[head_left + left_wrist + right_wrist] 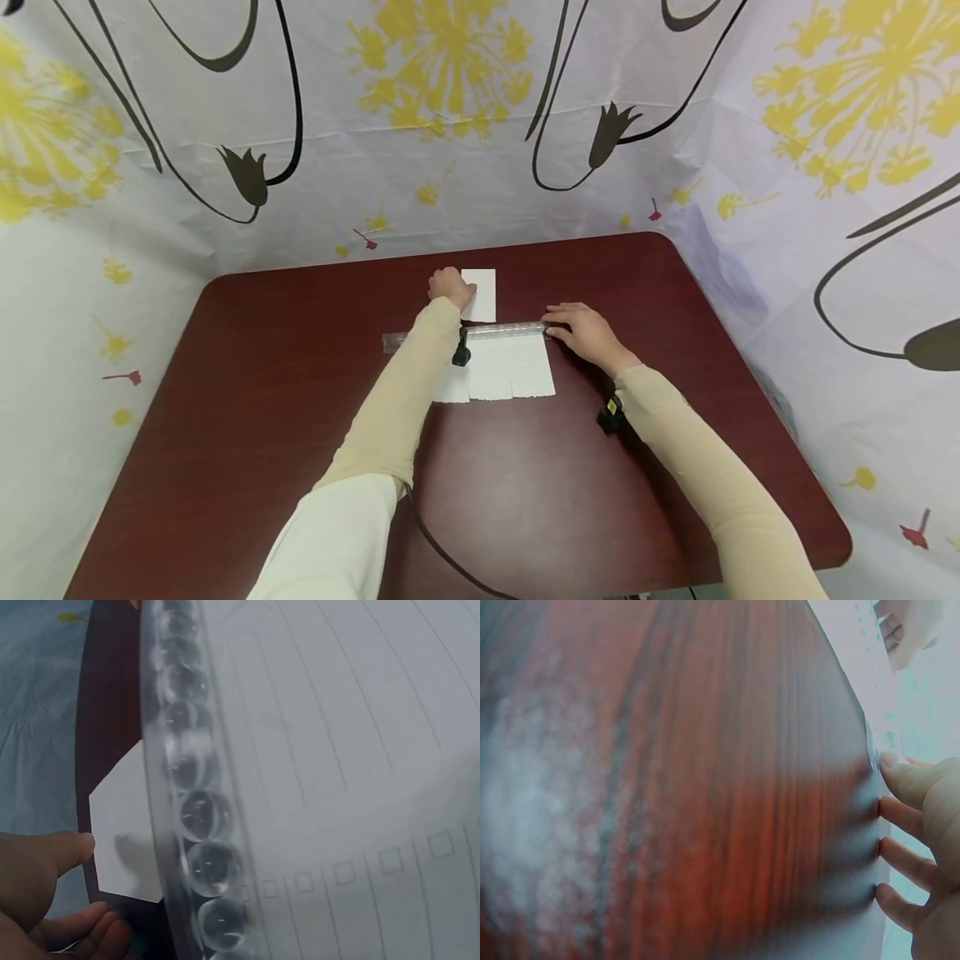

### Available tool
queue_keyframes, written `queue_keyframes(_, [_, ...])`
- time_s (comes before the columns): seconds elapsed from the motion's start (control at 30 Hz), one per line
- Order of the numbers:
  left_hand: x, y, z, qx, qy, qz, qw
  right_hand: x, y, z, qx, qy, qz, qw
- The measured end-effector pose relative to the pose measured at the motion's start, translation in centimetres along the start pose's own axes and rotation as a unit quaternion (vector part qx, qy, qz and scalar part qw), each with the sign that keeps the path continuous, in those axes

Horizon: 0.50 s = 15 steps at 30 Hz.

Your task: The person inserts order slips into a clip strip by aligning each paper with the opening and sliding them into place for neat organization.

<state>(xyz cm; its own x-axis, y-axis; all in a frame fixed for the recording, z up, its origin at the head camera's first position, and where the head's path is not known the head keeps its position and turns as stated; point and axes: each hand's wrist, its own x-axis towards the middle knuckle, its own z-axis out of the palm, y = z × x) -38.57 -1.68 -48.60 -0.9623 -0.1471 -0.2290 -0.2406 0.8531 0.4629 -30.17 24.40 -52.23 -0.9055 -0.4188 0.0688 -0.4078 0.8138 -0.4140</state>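
Note:
Beside the left edge of a small white paper card [480, 295] is my left hand [452, 287]. In the left wrist view its thumb extends over the card and its fingers bend loosely beside it. My right hand [588, 333] rests its fingertips at the right end of a clear plastic strip [506, 330] with a row of round bumps. That strip lies across the top of several white lined sheets [491, 375] with ragged bottom edges. Printed lines and small boxes show on the paper [330, 787] in the left wrist view. My left sleeve covers part of the sheets and strip.
Everything lies on a dark red-brown table [300, 358] with rounded corners. A white floral cloth [450, 192] hangs behind and at both sides. A black cable [457, 562] runs from the left sleeve over the near part of the table.

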Motion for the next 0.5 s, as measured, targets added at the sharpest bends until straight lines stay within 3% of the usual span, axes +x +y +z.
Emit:
queue_keyframes(0.23, [-0.40, 0.22, 0.38, 0.047, 0.029, -0.009, 0.9984, 0.10, -0.13, -0.07, 0.002, -0.001, -0.001, 1.000])
queue_keyframes(0.5, [0.37, 0.32, 0.98, 0.055, 0.039, -0.027, 0.9974, 0.11, -0.05, -0.12, -0.001, -0.002, -0.001, 1.000])
